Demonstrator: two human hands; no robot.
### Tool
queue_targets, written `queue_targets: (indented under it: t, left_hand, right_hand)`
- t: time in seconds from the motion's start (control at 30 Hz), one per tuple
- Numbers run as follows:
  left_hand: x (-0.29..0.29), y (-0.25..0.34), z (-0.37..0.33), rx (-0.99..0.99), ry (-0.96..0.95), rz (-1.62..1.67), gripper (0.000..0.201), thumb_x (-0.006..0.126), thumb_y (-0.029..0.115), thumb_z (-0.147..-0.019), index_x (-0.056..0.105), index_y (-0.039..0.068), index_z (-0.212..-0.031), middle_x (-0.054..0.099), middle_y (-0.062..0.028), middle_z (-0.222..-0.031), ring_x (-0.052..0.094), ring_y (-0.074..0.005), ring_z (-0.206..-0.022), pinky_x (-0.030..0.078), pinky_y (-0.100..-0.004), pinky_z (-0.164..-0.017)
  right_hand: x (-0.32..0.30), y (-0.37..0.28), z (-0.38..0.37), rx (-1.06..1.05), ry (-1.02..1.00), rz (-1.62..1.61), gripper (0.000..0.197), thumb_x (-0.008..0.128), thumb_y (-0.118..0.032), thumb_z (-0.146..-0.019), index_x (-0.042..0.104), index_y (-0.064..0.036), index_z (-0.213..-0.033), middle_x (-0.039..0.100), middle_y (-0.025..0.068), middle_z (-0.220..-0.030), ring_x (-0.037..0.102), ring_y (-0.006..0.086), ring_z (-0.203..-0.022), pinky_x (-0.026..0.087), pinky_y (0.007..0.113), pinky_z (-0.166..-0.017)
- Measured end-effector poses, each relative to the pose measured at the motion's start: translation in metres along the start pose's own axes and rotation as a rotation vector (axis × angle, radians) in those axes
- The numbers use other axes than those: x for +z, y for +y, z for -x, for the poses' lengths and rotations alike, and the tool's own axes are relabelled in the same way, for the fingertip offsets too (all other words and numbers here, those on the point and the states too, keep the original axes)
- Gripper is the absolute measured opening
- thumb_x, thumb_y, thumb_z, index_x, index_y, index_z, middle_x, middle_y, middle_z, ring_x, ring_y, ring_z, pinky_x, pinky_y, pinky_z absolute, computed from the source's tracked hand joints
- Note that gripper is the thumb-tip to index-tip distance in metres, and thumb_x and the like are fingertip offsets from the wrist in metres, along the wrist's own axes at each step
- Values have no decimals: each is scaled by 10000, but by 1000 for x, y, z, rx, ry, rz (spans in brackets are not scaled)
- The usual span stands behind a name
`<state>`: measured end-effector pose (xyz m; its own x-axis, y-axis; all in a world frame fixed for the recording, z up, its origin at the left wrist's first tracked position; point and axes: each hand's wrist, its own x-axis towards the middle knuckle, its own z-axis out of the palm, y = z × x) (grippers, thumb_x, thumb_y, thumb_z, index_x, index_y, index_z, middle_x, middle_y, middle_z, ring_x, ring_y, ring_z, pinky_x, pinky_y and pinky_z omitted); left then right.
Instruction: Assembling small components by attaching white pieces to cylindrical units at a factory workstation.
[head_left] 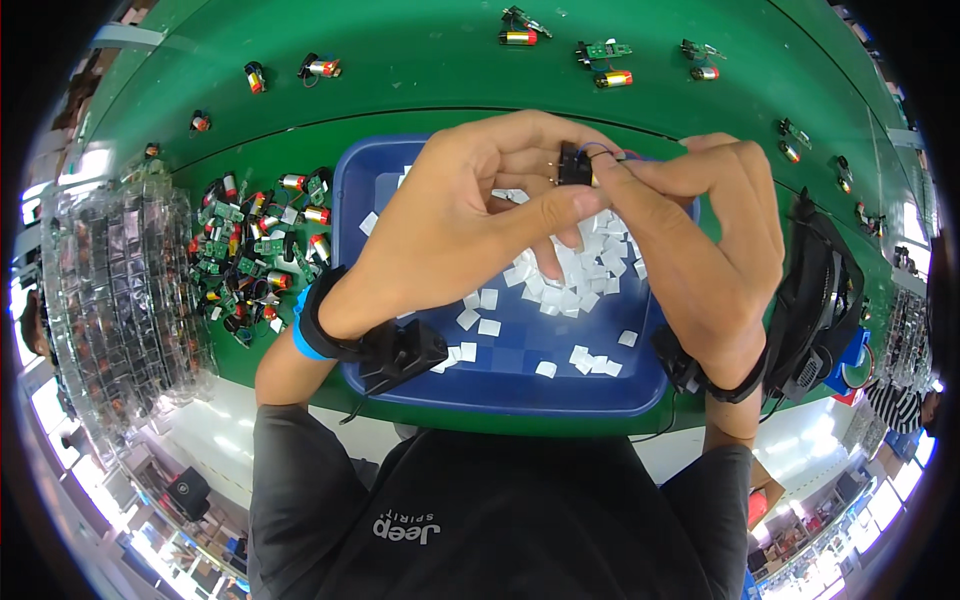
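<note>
Above a blue plastic tray (510, 388), both of my hands meet at a small black part (573, 166) with metal pins on its left side and thin dark wires on its right. My left hand (440, 205) pinches the part from below with the thumb, other fingers curled behind. My right hand (715, 235) closes thumb and forefinger at the wire side; the fingers partly hide what they grip there. Under the hands, a heap of small white square pieces (570, 275) lies in the tray, with several scattered toward its near edge.
A pile of green circuit boards with small cylindrical batteries (255, 245) lies left of the tray. Clear blister trays (120, 290) are stacked farther left. Similar assemblies (605, 62) are spread along the far green surface. A black bag (818, 295) sits at the right.
</note>
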<state>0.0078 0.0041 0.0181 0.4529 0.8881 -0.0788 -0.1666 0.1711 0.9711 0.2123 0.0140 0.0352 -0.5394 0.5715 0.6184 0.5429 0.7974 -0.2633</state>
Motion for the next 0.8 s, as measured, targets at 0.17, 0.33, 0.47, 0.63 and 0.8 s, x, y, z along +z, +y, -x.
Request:
queue_targets:
  t: [0.17, 0.33, 0.47, 0.63, 0.8]
  left_hand:
    - [-2, -3, -4, 123, 35, 133, 335, 584, 26, -968, 513, -61, -1284, 672, -188, -1092, 702, -214, -875, 622, -305, -676]
    - [-1, -1, -3, 141, 5, 122, 357, 587, 16, -966, 492, -67, -1300, 655, -207, -1141, 706, -239, -926, 628, -320, -718]
    - [2, -13, -3, 309, 65, -21, 371, 618, -6, -942, 507, -67, -1290, 660, -202, -1153, 709, -236, -911, 622, -307, -722]
    - [8, -13, -2, 547, 208, -335, 323, 669, -47, -885, 588, -70, -1197, 689, -171, -1130, 709, -196, -860, 601, -273, -692]
    - [11, -7, -1, 640, 279, -642, 305, 713, -63, -828, 648, -42, -1125, 709, -150, -1079, 698, -176, -795, 576, -251, -642]
  right_hand:
    - [-15, -7, -4, 239, 138, -222, 244, 794, -13, -751, 724, -25, -985, 624, 41, -854, 542, 143, -727, 452, 233, -652]
    - [-15, -14, 2, 617, -102, -502, 163, 759, -54, -851, 690, 16, -980, 638, 38, -816, 546, 58, -668, 409, 190, -567]
    - [6, -10, 10, 611, 12, -710, 148, 716, -85, -905, 686, 33, -987, 630, 28, -746, 538, 39, -590, 365, 184, -495]
    - [9, -20, 6, 708, 123, -832, 168, 712, -113, -912, 709, 45, -967, 673, 25, -698, 516, 18, -526, 338, 184, -446]
    - [4, -21, 6, 759, 84, -954, 199, 653, -143, -963, 712, 38, -1018, 643, 37, -674, 541, 33, -556, 347, 185, -458]
